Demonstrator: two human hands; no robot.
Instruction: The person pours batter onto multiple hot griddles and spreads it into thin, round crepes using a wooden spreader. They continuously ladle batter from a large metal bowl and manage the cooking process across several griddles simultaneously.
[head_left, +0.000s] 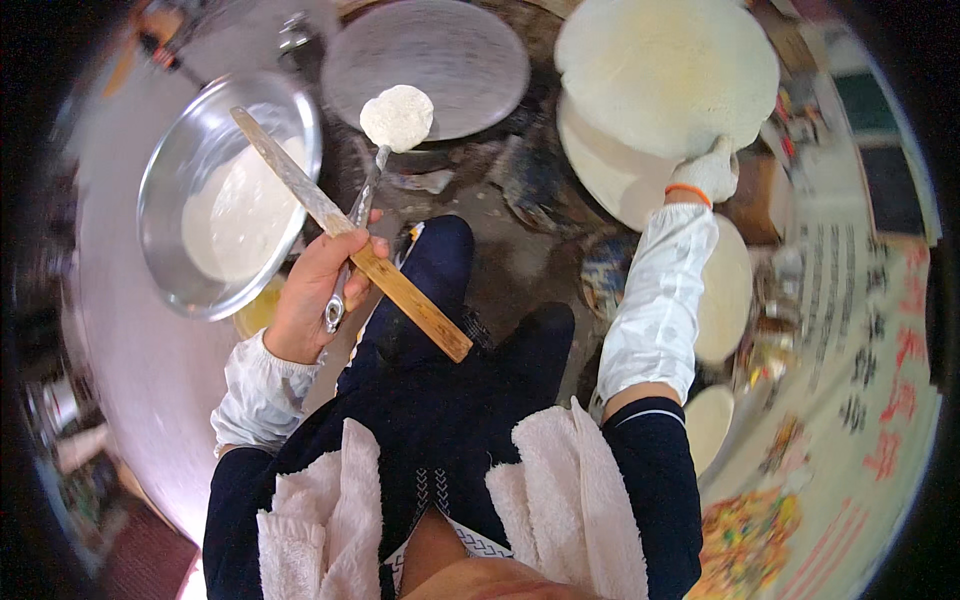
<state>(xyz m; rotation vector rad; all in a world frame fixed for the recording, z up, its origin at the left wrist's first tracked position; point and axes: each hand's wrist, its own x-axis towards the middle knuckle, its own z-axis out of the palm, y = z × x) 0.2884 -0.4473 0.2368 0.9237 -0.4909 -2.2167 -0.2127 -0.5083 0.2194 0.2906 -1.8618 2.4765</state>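
Note:
My bare left hand [305, 300] is closed around two handles at once. One belongs to a ladle [397, 117] whose round bowl is full of or coated with pale batter. The other is a flat wooden spatula [415, 303], crossing the ladle handle at a slant. At the far right, my right hand [708, 174], in a white glove with an orange band at the wrist, grips the near edge of a large thin pancake [665, 70]. That pancake overlaps another pale round [600, 165] beneath it. My right fingertips are partly hidden.
A steel bowl [160, 250] of white batter [235, 225] stands left of my left hand. Beyond the ladle lies a round grey griddle [430, 60]. More pale rounds [725, 300] lie along the right, beside a printed banner [850, 400]. My knees are below the griddle.

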